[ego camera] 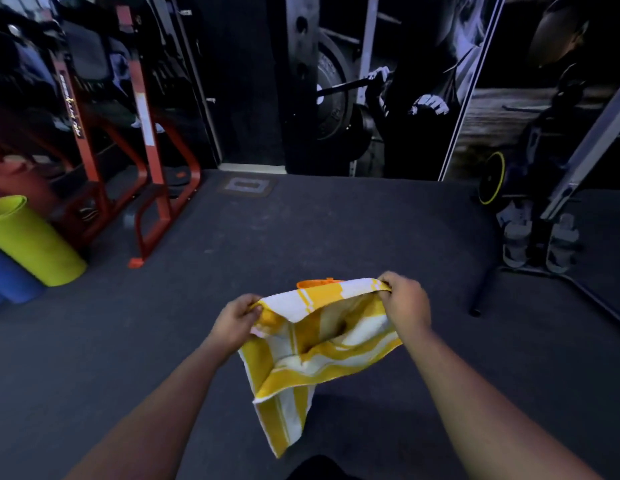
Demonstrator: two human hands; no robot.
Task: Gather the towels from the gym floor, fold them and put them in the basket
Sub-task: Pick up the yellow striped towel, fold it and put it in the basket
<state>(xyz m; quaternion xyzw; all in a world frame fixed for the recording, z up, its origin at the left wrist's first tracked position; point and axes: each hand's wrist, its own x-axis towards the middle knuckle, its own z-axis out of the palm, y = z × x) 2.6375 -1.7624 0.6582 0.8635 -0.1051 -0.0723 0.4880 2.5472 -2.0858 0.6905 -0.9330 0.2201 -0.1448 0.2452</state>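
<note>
At frame centre, the left hand (237, 318) and right hand (403, 299) are pinching the yellow-and-white towel (312, 351) by 2 top corners; its loose, sagging lower half is risking a crooked fold.

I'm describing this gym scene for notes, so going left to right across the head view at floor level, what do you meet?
Blue mat roll → green mat roll → red rack → left hand → yellow and white towel → right hand → grey dumbbells.
</note>
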